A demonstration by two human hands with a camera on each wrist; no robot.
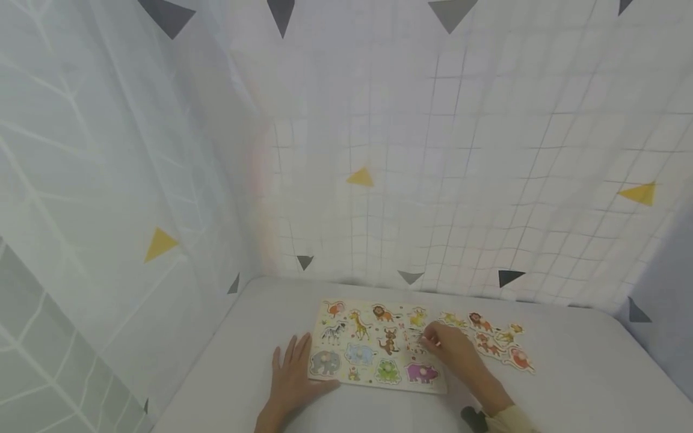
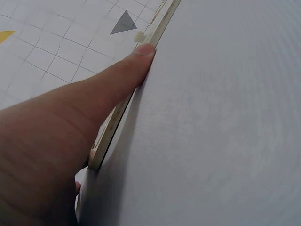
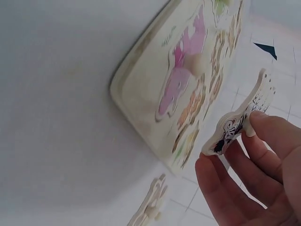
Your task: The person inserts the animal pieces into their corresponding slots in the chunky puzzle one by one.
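Observation:
A pale wooden puzzle board with animal pictures lies on the table. My left hand rests at its lower left corner, fingers spread and thumb against the near edge; the left wrist view shows the thumb on that edge. Over the right part of the board, my right hand pinches a zebra puzzle piece between thumb and fingers. The piece is tilted and held off the board. On the board, a purple hippo piece with a round knob and a green frog piece are nearest.
Several loose puzzle pieces lie right of the board, among them a lion and a red monkey-like piece. A white grid-patterned curtain hangs behind the table. Something dark is at my right wrist.

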